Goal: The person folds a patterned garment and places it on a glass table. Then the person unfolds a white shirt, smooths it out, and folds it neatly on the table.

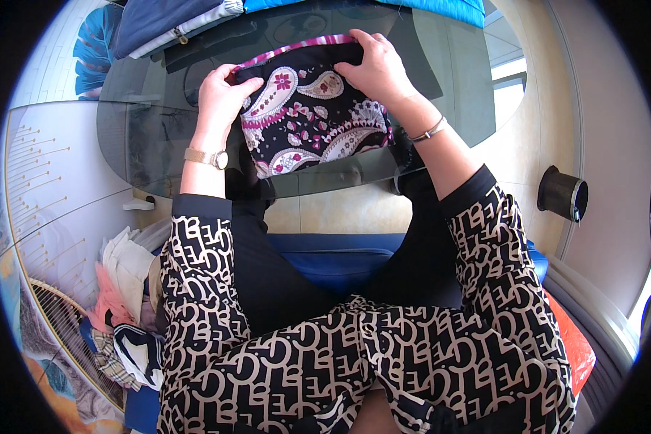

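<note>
A folded black cloth with a white and magenta paisley print [314, 116] lies on the oval glass table [157, 130] before me. Its far edge shows a pink striped strip. My left hand [219, 92] grips the upper left corner, thumb on top and fingers behind. At the upper right corner, my right hand [377, 68] pinches the same edge, its thumb over the black band. The fingertips behind the cloth are partly hidden.
Folded dark blue and white clothes [176, 24] sit at the table's far left, with bright blue fabric [439, 10] beyond. Loose clothes [125, 304] are heaped at my left. A dark bin [561, 194] stands on the floor at right, and a red plastic bag [572, 347] lies beside me.
</note>
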The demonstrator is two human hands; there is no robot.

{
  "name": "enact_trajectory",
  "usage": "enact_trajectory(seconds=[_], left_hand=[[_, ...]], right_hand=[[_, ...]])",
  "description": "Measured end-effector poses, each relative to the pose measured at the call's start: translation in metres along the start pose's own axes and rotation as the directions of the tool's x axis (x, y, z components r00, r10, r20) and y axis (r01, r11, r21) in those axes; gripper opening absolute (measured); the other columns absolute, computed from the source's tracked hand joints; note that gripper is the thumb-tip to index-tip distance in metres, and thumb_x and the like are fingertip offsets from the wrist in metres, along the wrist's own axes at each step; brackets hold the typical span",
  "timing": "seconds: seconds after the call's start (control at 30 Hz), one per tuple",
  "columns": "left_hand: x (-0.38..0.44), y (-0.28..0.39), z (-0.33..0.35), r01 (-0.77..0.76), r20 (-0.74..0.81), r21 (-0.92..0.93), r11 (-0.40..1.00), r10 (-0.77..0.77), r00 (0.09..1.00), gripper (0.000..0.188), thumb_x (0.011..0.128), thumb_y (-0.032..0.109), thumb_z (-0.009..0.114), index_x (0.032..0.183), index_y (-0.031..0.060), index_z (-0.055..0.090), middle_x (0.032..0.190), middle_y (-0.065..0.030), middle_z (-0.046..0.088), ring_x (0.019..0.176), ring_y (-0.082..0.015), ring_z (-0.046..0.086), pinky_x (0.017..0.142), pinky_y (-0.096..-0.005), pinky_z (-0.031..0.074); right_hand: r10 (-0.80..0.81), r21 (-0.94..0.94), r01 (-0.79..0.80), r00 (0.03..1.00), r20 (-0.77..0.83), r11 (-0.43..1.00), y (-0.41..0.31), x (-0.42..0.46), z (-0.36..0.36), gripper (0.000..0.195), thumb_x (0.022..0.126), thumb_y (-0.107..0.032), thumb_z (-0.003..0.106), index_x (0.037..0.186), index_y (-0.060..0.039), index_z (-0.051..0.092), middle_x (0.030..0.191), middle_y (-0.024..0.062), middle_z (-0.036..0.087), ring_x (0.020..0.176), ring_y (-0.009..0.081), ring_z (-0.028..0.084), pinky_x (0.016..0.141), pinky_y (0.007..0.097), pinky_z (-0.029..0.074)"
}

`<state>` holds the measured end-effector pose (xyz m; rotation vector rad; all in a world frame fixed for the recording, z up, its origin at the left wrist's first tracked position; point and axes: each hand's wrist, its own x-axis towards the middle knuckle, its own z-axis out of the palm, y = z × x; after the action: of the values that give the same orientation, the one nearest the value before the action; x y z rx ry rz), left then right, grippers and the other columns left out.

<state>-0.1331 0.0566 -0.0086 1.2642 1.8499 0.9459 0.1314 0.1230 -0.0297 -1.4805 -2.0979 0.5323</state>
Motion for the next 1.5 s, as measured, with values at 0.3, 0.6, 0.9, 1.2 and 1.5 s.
enact_trajectory(seconds=[0.3,0.6,0.9,1.2,1.5], left_hand=[[0.0,0.001,-0.004,-0.01,0.089,-0.373,0.928,0.046,0.995,0.027,0.085,0.0,0.076,0.108,0.004,0.063,0.097,-0.0015,0.069,0.088,-0.01,0.065,0.081,-0.0258,0.051],[0.005,-0.002,-0.011,0.162,0.177,-0.677,0.718,-0.055,0.983,0.018,0.092,0.008,0.073,0.108,0.0044,0.065,0.101,-0.0036,0.071,0.092,-0.0124,0.067,0.084,-0.0269,0.054],[0.006,0.002,-0.014,0.231,0.193,-0.725,0.648,-0.131,0.972,0.022,0.097,0.017,0.071,0.113,0.0021,0.068,0.105,-0.0055,0.072,0.098,-0.0136,0.067,0.089,-0.0284,0.053],[0.004,0.006,-0.02,0.306,0.348,-0.544,0.781,-0.122,0.93,0.03,0.091,0.009,0.075,0.118,-0.0019,0.067,0.112,-0.0079,0.072,0.102,-0.0157,0.068,0.092,-0.0305,0.053],[-0.003,0.023,-0.02,0.184,0.263,-0.656,0.732,-0.007,0.965,0.032,0.091,0.004,0.072,0.122,0.0021,0.065,0.111,-0.0051,0.071,0.098,-0.014,0.068,0.088,-0.029,0.054]], right_hand=[[0.027,0.204,-0.041,0.997,0.069,0.978,-0.008,0.003,-0.017,0.049,0.074,-0.019,0.08,0.117,-0.0015,0.064,0.105,0.018,0.069,0.096,0.0323,0.068,0.089,0.0381,0.054],[0.286,0.798,-0.525,0.846,0.45,0.297,-0.014,0.006,-0.039,0.035,0.088,-0.015,0.075,0.116,0.003,0.066,0.106,0.0124,0.071,0.093,0.0187,0.069,0.082,0.0329,0.059],[0.288,0.791,-0.528,0.844,0.451,0.309,-0.015,0.009,-0.038,0.04,0.095,-0.029,0.071,0.12,0.0018,0.066,0.107,0.0105,0.071,0.094,0.0177,0.068,0.084,0.033,0.058],[0.266,0.785,-0.502,0.863,0.429,0.363,-0.012,0.009,-0.042,0.042,0.088,-0.027,0.078,0.118,0.0007,0.068,0.105,0.0099,0.072,0.091,0.017,0.069,0.08,0.0309,0.057],[0.199,0.78,-0.45,0.893,0.404,0.436,-0.008,0.011,-0.064,0.031,0.079,-0.005,0.081,0.107,-0.0017,0.07,0.096,0.0069,0.073,0.087,0.0154,0.068,0.08,0.0298,0.056]])
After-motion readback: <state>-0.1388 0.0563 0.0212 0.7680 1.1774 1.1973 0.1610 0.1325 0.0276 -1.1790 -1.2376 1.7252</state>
